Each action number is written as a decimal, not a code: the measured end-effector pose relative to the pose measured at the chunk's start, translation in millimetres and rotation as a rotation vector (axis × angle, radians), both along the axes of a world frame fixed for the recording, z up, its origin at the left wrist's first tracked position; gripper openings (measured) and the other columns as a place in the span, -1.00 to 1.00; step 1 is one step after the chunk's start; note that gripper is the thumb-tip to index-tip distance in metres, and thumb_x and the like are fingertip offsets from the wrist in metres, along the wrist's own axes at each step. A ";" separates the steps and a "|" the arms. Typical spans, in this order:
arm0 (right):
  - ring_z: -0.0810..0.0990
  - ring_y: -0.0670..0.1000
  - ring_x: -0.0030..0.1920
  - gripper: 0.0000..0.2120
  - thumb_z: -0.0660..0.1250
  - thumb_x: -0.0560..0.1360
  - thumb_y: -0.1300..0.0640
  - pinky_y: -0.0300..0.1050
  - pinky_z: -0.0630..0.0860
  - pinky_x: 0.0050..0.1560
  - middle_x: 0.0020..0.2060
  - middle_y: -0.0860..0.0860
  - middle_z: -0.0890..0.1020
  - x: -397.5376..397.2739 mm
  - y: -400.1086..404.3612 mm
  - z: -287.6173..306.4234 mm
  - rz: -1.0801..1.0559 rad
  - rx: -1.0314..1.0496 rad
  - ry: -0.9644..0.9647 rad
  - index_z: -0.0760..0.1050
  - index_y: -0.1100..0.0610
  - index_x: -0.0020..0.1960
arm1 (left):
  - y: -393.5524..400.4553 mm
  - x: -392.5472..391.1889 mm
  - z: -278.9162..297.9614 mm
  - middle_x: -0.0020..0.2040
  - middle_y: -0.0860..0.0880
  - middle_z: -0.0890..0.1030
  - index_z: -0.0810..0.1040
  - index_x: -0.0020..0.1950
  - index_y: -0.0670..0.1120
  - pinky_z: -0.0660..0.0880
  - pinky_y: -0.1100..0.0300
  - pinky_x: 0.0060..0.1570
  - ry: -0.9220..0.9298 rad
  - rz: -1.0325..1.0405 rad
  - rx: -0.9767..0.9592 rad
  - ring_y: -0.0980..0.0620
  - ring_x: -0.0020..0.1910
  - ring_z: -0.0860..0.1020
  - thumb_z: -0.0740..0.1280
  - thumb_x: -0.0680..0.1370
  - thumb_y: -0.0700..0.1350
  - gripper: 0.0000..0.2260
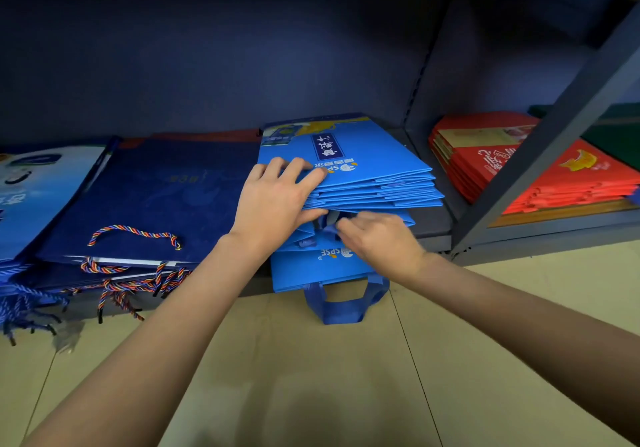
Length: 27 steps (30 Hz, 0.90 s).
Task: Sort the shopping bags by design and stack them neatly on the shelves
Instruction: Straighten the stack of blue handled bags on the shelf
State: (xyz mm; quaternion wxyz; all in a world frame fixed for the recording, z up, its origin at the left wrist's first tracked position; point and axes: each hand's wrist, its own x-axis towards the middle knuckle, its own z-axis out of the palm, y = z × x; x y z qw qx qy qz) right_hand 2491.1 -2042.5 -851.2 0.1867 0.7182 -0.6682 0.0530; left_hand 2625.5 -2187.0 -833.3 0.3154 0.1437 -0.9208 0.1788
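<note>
Smooth matt paper bags (360,169), braided rope handles (133,233)

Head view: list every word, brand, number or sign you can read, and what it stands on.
"SPSF": upside down on the top bright blue paper bag of the stack.
"SPSF": upside down on the bright blue paper bag overhanging the shelf edge.
Chinese characters on that stack's dark label: unreadable.
Print on the navy rope-handled bag, red bags and pale blue bag: too blurred.
</note>
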 end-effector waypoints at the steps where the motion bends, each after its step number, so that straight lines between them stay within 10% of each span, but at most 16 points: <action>1: 0.55 0.04 -0.43 -0.70 0.46 0.12 0.36 -0.18 0.38 -0.54 -0.44 0.01 0.55 4.1 -4.5 -6.6 -0.046 0.051 -0.016 0.58 0.18 -0.17 | 0.0 -0.1 0.3 0.00 -0.03 0.59 0.38 0.16 -0.01 0.46 0.09 -0.19 0.005 -0.001 0.001 -0.12 -0.14 0.55 0.45 0.34 0.21 -0.48; 4: 0.61 0.17 -0.01 -0.41 0.39 0.32 0.34 -0.06 0.54 -0.09 -0.02 0.21 0.60 7.2 -10.3 -18.2 -0.240 0.217 -0.077 0.36 0.40 0.32 | -0.6 -0.4 0.2 -0.01 -0.03 0.59 0.40 0.15 -0.01 0.45 0.09 -0.19 0.010 -0.008 0.003 -0.11 -0.15 0.55 0.44 0.36 0.21 -0.50; 7: 0.38 0.15 0.33 -0.32 0.21 0.49 0.28 -0.06 0.29 0.33 0.33 0.21 0.38 9.2 3.0 -19.5 -0.216 0.390 -0.095 -0.05 0.35 0.51 | -0.8 -0.6 -1.9 -0.01 -0.03 0.59 0.41 0.15 -0.01 0.46 0.08 -0.21 0.009 -0.004 -0.005 -0.12 -0.16 0.55 0.45 0.34 0.21 -0.48; 12: 0.57 0.10 -0.27 -0.65 0.38 0.32 0.28 -0.10 0.56 -0.30 -0.28 0.04 0.60 -5.9 32.7 -3.3 0.021 0.071 -0.036 0.58 0.22 0.10 | 0.1 0.5 -0.9 -0.02 -0.03 0.59 0.51 0.14 -0.02 0.46 0.09 -0.20 -0.008 0.006 0.003 -0.12 -0.16 0.55 0.44 0.34 0.21 -0.52; 15: 0.48 0.14 -0.27 -0.89 0.27 0.46 0.18 -0.01 0.40 -0.25 -0.30 0.07 0.51 -22.3 41.7 9.2 0.052 -0.156 -0.092 0.52 0.21 -0.08 | -0.1 0.5 1.4 -0.02 -0.04 0.60 0.54 0.12 -0.03 0.46 0.09 -0.21 -0.009 0.001 0.001 -0.12 -0.17 0.55 0.43 0.34 0.20 -0.53; 22: 0.23 0.28 0.37 0.04 0.59 0.14 -0.14 0.29 0.19 0.34 0.40 0.26 0.23 -50.2 26.7 28.4 -0.223 -0.122 0.108 0.17 0.14 0.45 | 0.3 1.2 -1.6 -0.01 -0.03 0.59 0.38 0.16 0.00 0.46 0.10 -0.20 -0.015 0.004 0.003 -0.11 -0.15 0.55 0.42 0.35 0.22 -0.49; 27: 0.26 0.29 0.36 0.06 0.60 0.12 -0.13 0.30 0.20 0.35 0.41 0.25 0.23 -49.2 13.1 21.8 -0.292 -0.121 0.180 0.14 0.04 0.47 | -0.2 1.5 3.9 -0.01 -0.04 0.60 0.52 0.14 -0.03 0.47 0.09 -0.19 -0.033 0.010 0.029 -0.13 -0.15 0.56 0.46 0.32 0.20 -0.51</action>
